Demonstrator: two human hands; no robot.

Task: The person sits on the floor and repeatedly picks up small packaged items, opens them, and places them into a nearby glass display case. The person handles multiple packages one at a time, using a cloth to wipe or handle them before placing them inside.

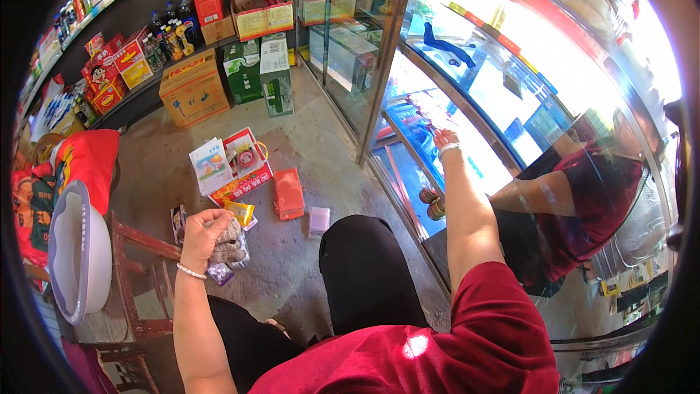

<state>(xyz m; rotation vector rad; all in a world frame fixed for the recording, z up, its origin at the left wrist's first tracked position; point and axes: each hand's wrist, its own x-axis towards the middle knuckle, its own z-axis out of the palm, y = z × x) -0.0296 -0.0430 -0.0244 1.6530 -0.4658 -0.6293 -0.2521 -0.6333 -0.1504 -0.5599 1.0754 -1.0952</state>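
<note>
My left hand (pixel 205 235) holds a grey-brown knitted item (pixel 228 246), perhaps gloves, between thumb and fingers above the floor. Beneath and beside it lie a yellow packet (pixel 239 212) and a purple packet (pixel 220 273). My right hand (pixel 447 138) reaches into the glass display case, at a pinkish patterned item (pixel 429 112) on its shelf; glare hides whether the fingers grip it. On the floor ahead are a red open box (pixel 240 189), a booklet with a cartoon picture (pixel 212 168), a stack of red packets (pixel 289 193) and a small clear-lilac pack (pixel 319 222).
A wooden chair (pixel 139 268) stands at left beside a white-lilac plastic basin (pixel 93 262). Cardboard cartons (pixel 194 90) and green boxes (pixel 277 85) line the back under a drinks shelf. The case's metal frame post (pixel 383 65) and glass edges border my right arm.
</note>
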